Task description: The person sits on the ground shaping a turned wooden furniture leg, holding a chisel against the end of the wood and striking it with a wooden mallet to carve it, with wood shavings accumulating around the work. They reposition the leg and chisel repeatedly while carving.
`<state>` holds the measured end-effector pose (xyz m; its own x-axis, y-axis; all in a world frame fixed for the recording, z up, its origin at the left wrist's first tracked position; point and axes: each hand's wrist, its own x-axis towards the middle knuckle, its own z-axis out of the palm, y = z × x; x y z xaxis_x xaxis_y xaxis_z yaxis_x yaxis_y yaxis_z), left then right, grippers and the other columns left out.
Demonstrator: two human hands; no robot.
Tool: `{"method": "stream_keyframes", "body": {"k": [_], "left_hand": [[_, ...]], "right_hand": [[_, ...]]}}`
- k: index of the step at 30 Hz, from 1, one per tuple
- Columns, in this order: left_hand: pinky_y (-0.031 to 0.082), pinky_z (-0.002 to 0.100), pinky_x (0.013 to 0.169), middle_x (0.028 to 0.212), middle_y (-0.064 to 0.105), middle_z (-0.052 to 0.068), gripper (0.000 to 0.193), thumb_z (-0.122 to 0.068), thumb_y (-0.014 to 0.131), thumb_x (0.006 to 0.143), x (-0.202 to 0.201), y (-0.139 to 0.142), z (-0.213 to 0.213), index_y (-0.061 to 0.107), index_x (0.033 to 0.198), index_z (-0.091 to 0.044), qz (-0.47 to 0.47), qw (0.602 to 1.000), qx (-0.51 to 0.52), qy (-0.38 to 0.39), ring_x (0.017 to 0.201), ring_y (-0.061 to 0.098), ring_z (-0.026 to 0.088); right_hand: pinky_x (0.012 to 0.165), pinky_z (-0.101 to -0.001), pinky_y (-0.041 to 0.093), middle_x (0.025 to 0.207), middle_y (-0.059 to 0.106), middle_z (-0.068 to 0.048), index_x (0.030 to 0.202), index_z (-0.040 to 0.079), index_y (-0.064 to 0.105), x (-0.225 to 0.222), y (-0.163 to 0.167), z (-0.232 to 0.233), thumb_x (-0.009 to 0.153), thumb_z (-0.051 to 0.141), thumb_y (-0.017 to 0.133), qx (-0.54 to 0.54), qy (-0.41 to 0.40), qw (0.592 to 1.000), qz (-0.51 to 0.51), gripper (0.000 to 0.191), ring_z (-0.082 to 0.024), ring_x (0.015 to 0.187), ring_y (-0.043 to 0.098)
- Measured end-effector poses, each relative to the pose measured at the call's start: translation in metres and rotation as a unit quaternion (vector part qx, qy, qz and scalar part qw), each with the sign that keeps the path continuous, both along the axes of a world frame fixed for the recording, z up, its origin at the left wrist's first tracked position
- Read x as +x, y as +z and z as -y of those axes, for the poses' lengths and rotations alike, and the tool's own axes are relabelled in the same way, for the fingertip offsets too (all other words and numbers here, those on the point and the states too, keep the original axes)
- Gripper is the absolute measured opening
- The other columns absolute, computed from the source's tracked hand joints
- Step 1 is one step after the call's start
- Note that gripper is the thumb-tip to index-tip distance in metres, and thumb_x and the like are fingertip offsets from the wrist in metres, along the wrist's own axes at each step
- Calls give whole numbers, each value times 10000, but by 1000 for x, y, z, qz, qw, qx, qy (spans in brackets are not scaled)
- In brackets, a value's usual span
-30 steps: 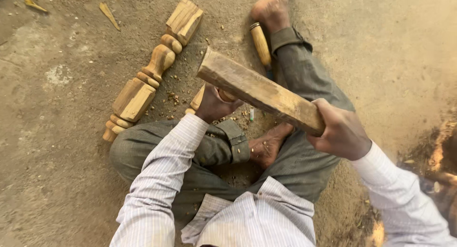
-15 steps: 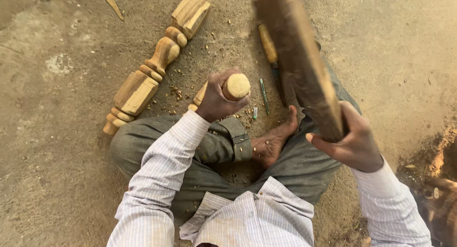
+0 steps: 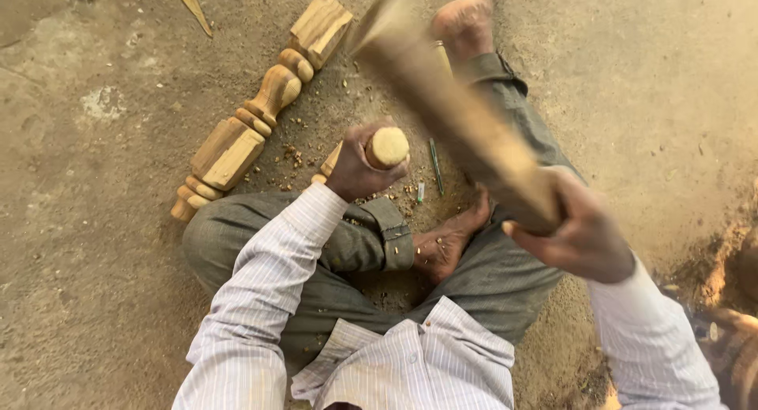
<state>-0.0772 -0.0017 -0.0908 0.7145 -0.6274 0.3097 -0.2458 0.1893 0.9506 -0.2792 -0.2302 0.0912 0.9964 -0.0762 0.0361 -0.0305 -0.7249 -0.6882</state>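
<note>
I sit cross-legged on a dirt floor. My left hand (image 3: 357,171) grips a round wooden-handled tool (image 3: 387,147), held upright so its pale butt end faces up. My right hand (image 3: 580,240) is closed around one end of a thick wooden block (image 3: 450,110), which is blurred by motion and angled up and away above the handle. A second turned piece (image 3: 325,163) pokes out just under my left hand. What the tool's tip bears on is hidden by my hand.
A turned wooden leg (image 3: 260,110) with square and rounded sections lies on the floor to the left. Wood chips (image 3: 296,153) are scattered near it. A green pencil-like stick (image 3: 435,167) lies by my bare foot (image 3: 442,244). A wood sliver (image 3: 193,7) lies at the top.
The wooden block in my right hand has swung down from its raised position toward the handle and is now blurred. My left hand has stayed put on the handle.
</note>
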Motion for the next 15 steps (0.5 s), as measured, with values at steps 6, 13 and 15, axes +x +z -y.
{"method": "stream_keyframes", "body": {"k": [6,13,15], "left_hand": [[590,292,803,958,672,57,386,-109,860,733,-4,7,-1,629,1025,-3,-21,997,-63,-26,895,702,157],[617,322,913,1107,715,88,528,-206,919,789,-2,-25,0,623,1194,-43,-3,999,34,-24,1018,728,169],[645,328,919,1064,766,78,495,-231,930,793,-1,-37,-2,669,1185,-77,10,995,96,-20,987,777,156]], "right_hand": [[540,-344,509,783,637,-105,1076,17,630,-1,-19,-1,781,67,863,195,7,981,4,379,-201,602,607],[641,-407,562,897,683,-158,1145,-14,582,0,-12,-17,684,103,846,-116,2,993,16,544,-296,775,709],[644,-387,565,921,674,-141,1184,-7,562,0,-13,-22,751,114,836,5,-15,999,52,527,-276,783,701]]}}
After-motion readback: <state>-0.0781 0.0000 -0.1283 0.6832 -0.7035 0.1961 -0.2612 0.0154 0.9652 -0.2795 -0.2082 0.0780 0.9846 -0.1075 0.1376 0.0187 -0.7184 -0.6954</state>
